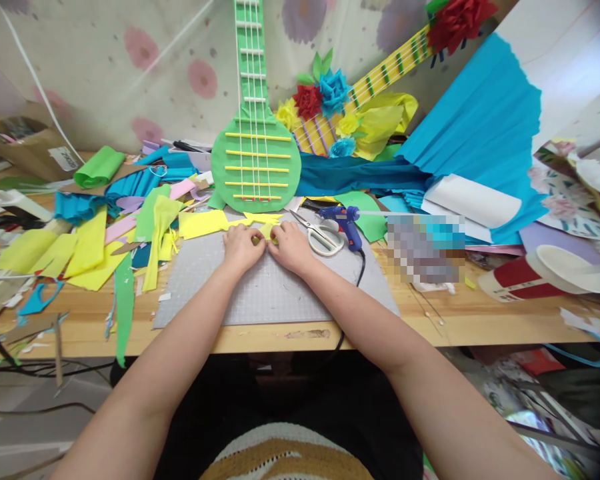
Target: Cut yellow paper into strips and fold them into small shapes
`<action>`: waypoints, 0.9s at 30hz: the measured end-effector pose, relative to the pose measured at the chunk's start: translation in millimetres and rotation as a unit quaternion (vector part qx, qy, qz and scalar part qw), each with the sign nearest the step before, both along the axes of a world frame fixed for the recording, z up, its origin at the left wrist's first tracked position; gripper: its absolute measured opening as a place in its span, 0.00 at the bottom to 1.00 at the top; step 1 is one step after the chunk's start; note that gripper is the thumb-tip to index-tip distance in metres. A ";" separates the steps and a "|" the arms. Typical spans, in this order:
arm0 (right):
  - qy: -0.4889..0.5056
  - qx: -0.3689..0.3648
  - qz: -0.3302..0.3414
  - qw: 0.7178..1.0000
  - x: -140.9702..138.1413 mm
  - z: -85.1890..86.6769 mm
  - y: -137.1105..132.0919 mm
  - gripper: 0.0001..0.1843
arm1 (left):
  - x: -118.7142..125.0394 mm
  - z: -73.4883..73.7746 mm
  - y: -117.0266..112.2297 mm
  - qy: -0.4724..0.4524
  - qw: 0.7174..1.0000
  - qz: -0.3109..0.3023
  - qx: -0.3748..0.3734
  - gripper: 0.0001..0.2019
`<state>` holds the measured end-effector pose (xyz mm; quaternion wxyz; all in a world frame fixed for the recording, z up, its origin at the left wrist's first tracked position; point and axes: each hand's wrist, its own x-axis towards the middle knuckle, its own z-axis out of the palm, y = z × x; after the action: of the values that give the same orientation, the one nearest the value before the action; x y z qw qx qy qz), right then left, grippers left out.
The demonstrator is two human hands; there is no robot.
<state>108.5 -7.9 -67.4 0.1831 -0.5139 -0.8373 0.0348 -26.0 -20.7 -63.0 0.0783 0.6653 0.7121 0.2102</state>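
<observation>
My left hand (242, 245) and my right hand (291, 247) meet over a grey cutting mat (265, 293) on the wooden table. Between their fingertips both pinch a small piece of yellow paper (267, 232). The fingers of each hand are curled and pressed onto it. Just beyond the hands stands a green paper guitar (256, 160) leaning against the wall.
White-handled scissors (323, 236) and a blue glue gun (345, 223) lie right of my hands, with its cord running off the table. Yellow, green and blue paper scraps (95, 243) cover the left. A red-and-white paper cup (540, 272) lies at right. Blue crepe paper (475, 133) and paper flowers (325, 100) stand behind.
</observation>
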 end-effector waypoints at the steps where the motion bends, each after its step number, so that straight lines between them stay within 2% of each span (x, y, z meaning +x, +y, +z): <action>1: 0.000 0.000 -0.001 1.000 -0.3 -0.2 0.3 0.10 | 0.2 -0.1 0.2 0.002 1.000 -0.001 0.000 0.08; 8: 0.015 -0.003 -0.003 1.000 0.2 -2.4 1.9 0.09 | -0.1 0.3 0.8 0.004 1.000 -0.011 -0.010 0.08; 17: 0.030 -0.011 -0.006 0.999 5.8 -0.5 1.9 0.14 | -0.7 1.4 1.6 -0.001 1.000 -0.003 -0.021 0.08; 22: 0.064 0.001 -0.022 0.998 6.1 0.2 5.3 0.11 | -0.4 0.9 1.6 0.004 1.000 -0.004 -0.011 0.07; 27: 0.043 0.003 -0.016 0.999 4.2 -2.6 6.2 0.12 | 3.7 1.6 0.5 -0.001 1.000 0.003 -0.006 0.09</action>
<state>112.7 -1.7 -70.0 0.2211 -0.5249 -0.8204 0.0517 -22.2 -20.2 -61.4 0.0822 0.6621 0.7157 0.2064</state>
